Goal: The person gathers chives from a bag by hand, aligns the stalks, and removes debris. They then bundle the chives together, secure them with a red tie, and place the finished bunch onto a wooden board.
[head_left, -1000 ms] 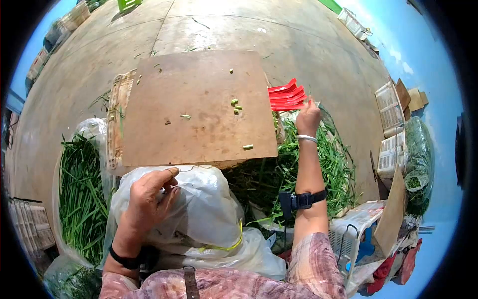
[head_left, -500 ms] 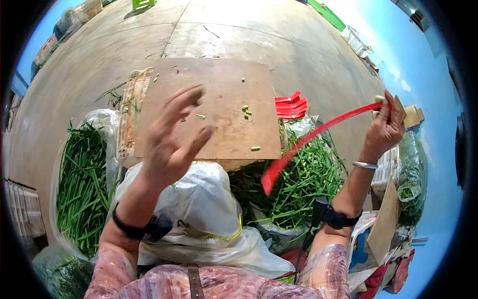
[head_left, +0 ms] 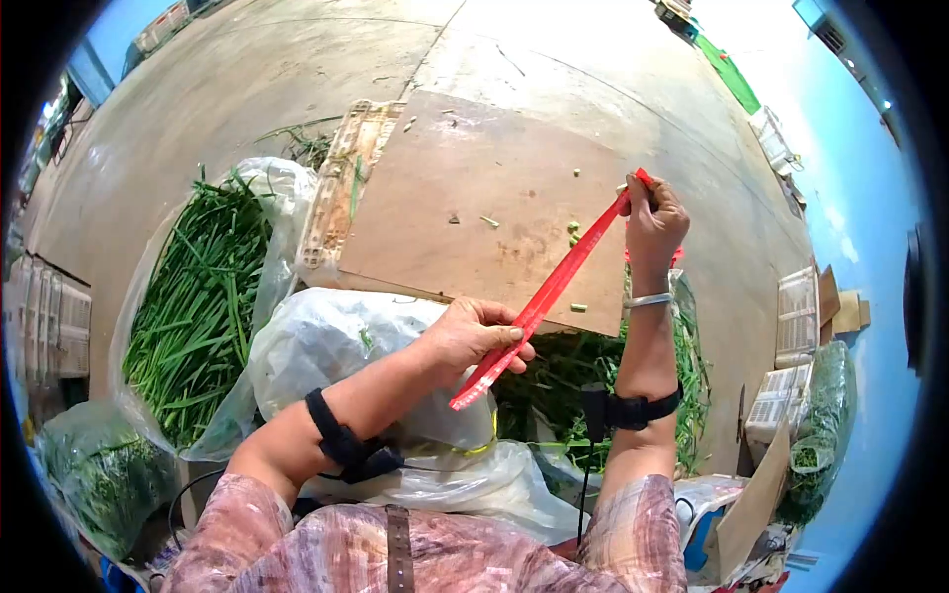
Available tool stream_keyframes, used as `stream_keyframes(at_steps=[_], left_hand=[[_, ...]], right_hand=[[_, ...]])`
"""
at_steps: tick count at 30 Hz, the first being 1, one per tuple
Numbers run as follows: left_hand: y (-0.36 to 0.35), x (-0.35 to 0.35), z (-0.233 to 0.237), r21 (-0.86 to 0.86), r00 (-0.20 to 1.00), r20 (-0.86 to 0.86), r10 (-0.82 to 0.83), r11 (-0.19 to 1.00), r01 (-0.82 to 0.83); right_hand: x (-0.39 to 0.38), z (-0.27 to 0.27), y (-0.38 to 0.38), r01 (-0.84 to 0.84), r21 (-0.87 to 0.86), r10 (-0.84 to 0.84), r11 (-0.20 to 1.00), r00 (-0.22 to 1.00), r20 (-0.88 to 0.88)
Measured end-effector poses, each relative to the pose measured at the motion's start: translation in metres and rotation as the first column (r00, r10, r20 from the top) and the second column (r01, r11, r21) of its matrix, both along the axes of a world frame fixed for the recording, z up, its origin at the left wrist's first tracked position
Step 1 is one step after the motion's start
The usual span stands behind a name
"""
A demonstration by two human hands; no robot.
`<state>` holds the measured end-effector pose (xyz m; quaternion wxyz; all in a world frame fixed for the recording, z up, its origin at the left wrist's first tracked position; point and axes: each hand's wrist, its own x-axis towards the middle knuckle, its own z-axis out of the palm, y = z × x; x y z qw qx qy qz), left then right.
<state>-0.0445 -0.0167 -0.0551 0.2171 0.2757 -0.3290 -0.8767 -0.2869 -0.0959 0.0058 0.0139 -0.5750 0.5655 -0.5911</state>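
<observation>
By the board (head_left: pixel 465 247), right hand (head_left: pixel 656 219) pinches a red strip (head_left: pixel 571 267); left hand (head_left: pixel 473 338) has since pinched it.

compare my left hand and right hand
The left hand grips the red strip near its lower end; the right hand pinches its upper end.
The left hand sits lower in view; the right hand sits higher.
The left hand's wrist is bare; the right hand's wears a silver bangle.
Both hold that strip.

Brown surface (head_left: pixel 445 168) beyond the left fingers (head_left: pixel 493 311), scattered with short green stem pieces (head_left: pixel 578 307), some left of the right fingers (head_left: pixel 667 195).
</observation>
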Motion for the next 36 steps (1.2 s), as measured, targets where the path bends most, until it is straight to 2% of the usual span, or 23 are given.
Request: stream_keyframes(at_steps=[2, 6, 8, 9, 11, 12, 13, 15, 17, 19, 21, 23, 24, 26, 28, 29, 30, 31, 32, 33, 34, 35, 36], left_hand=[[-0.001, 0.003, 0.003, 0.022, 0.997, 0.071, 0.02, 1.0, -0.022], [-0.006, 0.0, -0.005, 0.087, 0.99, 0.139, 0.028, 0.995, -0.04], [-0.01, -0.001, -0.009, 0.091, 0.98, 0.188, 0.07, 0.992, -0.088], [-0.014, 0.003, -0.002, -0.069, 0.969, 0.243, 0.034, 0.997, -0.018], [-0.016, 0.004, -0.007, 0.019, 0.969, 0.246, 0.025, 0.999, -0.031], [-0.017, 0.002, -0.009, 0.103, 0.968, 0.249, 0.016, 0.994, -0.043], [-0.015, -0.001, -0.001, 0.067, 0.948, 0.317, 0.029, 0.996, -0.053], [-0.02, 0.001, -0.005, 0.086, 0.948, 0.315, 0.045, 0.993, -0.076], [-0.025, 0.008, -0.011, 0.082, 0.953, 0.276, 0.124, 0.985, -0.152], [-0.031, 0.008, -0.008, 0.093, 0.945, 0.278, 0.175, 0.974, -0.207], [-0.038, 0.011, -0.012, 0.106, 0.932, 0.292, 0.213, 0.961, -0.253], [-0.045, 0.009, -0.019, 0.196, 0.946, 0.206, 0.251, 0.936, -0.291], [-0.049, 0.008, -0.023, 0.193, 0.938, 0.214, 0.272, 0.93, -0.313], [-0.059, 0.006, -0.027, 0.32, 0.942, 0.149, 0.301, 0.887, -0.334], [-0.071, 0.002, -0.031, 0.359, 0.936, 0.181, 0.302, 0.866, -0.349], [-0.081, 0.0, -0.039, 0.376, 0.926, 0.212, 0.313, 0.848, -0.373], [-0.087, 0.002, -0.039, 0.271, 0.943, 0.221, 0.247, 0.914, -0.303], [-0.086, 0.005, -0.018, 0.195, 0.907, 0.318, 0.275, 0.918, -0.347], [-0.096, 0.0, -0.037, 0.217, 0.908, 0.267, 0.323, 0.898, -0.383], [-0.105, -0.005, -0.055, 0.2, 0.925, 0.221, 0.311, 0.913, -0.355], [-0.108, -0.012, -0.046, 0.153, 0.86, 0.38, 0.341, 0.893, -0.422], [-0.118, -0.022, -0.073, 0.12, 0.867, 0.389, 0.311, 0.916, -0.382], [-0.121, -0.021, -0.089, 0.093, 0.879, 0.395, 0.267, 0.94, -0.328]], right_hand=[[0.001, -0.009, -0.006, -0.023, 0.089, 0.014, 0.996, 0.994, 0.106], [-0.01, -0.027, -0.015, -0.066, 0.103, 0.045, 0.992, 0.979, 0.201], [-0.018, -0.038, -0.018, -0.143, 0.012, 0.131, 0.99, 0.934, 0.331], [-0.021, -0.036, -0.016, -0.139, 0.014, 0.127, 0.99, 0.935, 0.332], [-0.03, -0.03, -0.01, -0.15, 0.137, 0.039, 0.979, 0.801, 0.597], [-0.043, -0.028, -0.009, -0.14, 0.141, 0.029, 0.98, 0.801, 0.598], [-0.061, -0.026, -0.007, -0.143, 0.101, 0.046, 0.985, 0.769, 0.638], [-0.094, -0.021, 0.013, -0.066, 0.06, 0.005, 0.996, 0.715, 0.7], [-0.124, -0.014, 0.043, 0.123, 0.184, -0.211, 0.975, 0.766, 0.607], [-0.161, -0.031, 0.086, 0.184, 0.325, -0.285, 0.927, 0.911, 0.298], [-0.167, -0.059, 0.13, 0.217, 0.424, -0.3, 0.879, 0.944, 0.139], [-0.173, -0.102, 0.177, 0.308, 0.594, -0.21, 0.743, 0.95, -0.229], [-0.18, -0.136, 0.202, 0.378, 0.543, -0.159, 0.75, 0.9, -0.406], [-0.181, -0.168, 0.235, 0.336, 0.729, -0.114, 0.597, 0.934, -0.338], [-0.155, -0.146, 0.239, 0.522, 0.707, -0.023, 0.478, 0.812, -0.584], [-0.154, -0.139, 0.238, 0.568, 0.677, 0.024, 0.469, 0.758, -0.652], [-0.159, -0.138, 0.232, 0.556, 0.617, 0.046, 0.558, 0.721, -0.691], [-0.143, -0.121, 0.206, 0.397, 0.67, -0.019, 0.627, 0.868, -0.497], [-0.12, -0.099, 0.175, 0.223, 0.701, -0.041, 0.677, 0.963, -0.266], [-0.092, -0.085, 0.14, 0.074, 0.658, 0.062, 0.75, 0.981, -0.182], [-0.06, -0.073, 0.111, -0.061, 0.606, 0.155, 0.793, 0.982, -0.104], [-0.023, -0.061, 0.08, -0.079, 0.573, 0.274, 0.816, 0.925, -0.262], [0.016, -0.059, 0.048, -0.253, 0.509, 0.387, 0.823, 0.905, -0.175]])
